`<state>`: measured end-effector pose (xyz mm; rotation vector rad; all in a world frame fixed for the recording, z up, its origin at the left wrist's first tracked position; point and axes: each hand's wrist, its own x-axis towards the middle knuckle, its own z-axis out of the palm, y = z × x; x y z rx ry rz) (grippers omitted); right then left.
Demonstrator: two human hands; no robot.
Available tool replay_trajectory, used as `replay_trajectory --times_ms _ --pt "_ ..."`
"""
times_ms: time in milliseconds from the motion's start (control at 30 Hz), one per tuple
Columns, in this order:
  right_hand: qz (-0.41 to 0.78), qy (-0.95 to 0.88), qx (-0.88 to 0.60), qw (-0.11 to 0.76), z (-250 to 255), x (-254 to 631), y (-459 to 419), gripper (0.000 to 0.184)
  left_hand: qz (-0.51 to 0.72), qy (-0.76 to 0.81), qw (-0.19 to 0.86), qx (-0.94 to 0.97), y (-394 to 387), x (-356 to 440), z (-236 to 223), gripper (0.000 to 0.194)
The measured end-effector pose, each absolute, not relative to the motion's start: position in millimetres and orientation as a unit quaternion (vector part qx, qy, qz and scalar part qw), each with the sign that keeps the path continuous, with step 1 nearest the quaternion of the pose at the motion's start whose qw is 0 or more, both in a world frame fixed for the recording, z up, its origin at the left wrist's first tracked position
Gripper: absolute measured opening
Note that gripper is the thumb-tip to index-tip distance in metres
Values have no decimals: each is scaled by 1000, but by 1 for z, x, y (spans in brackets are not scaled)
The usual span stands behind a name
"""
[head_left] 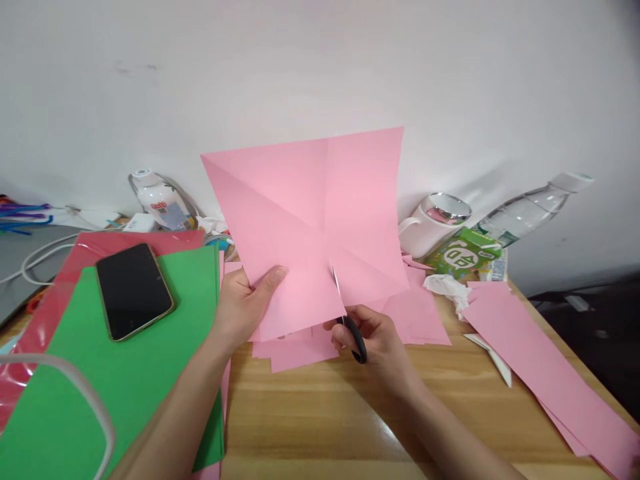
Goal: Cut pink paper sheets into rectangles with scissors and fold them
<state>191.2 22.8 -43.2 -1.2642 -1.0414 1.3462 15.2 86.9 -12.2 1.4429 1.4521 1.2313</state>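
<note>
A creased sheet of pink paper is held up above the table, tilted towards me. My left hand grips its lower left edge, thumb on top and the other fingers hidden behind. In my right hand is a pair of scissors with black handles. One blade shows over the paper, and a cut runs up from the bottom edge along the middle crease. Under the held sheet lie more pink paper pieces.
On the left, a black phone rests on green paper. A white bottle stands behind. To the right are a white mug, a green packet, a tilted clear bottle, crumpled tissue and pink strips.
</note>
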Motion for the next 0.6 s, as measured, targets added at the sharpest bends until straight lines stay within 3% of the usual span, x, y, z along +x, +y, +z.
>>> replay_trajectory --times_ms 600 --pt "580 -417 -493 497 -46 193 23 22 480 562 370 563 88 14 -15 28"
